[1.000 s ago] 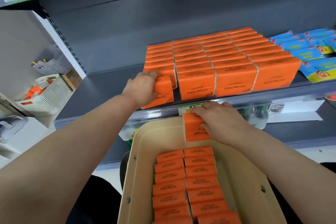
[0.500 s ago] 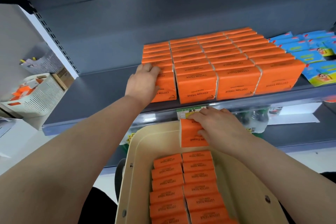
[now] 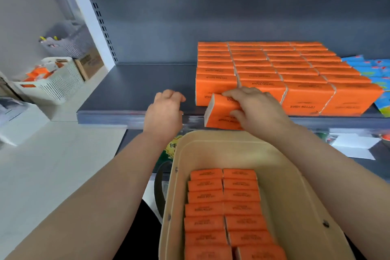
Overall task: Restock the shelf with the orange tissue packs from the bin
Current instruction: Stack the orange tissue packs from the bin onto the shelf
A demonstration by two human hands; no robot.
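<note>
Several orange tissue packs (image 3: 274,74) stand in tight rows on the dark grey shelf (image 3: 135,88), filling its right half. My right hand (image 3: 253,107) grips one orange pack (image 3: 221,112) at the shelf's front edge, just in front of the leftmost row. My left hand (image 3: 164,110) hovers over the shelf edge to the left of that pack, fingers loosely curled and holding nothing. Below, the beige bin (image 3: 295,186) holds two columns of orange packs (image 3: 223,207).
Blue tissue packs (image 3: 375,72) lie on the shelf right of the orange rows. A white basket (image 3: 57,84) and a cardboard box (image 3: 89,65) sit on a white counter (image 3: 52,164) at left. The shelf's left half is bare.
My left hand let go of the pack it set in the leftmost row and drew back to the left. My right hand lifted its pack from the bin up to the shelf edge.
</note>
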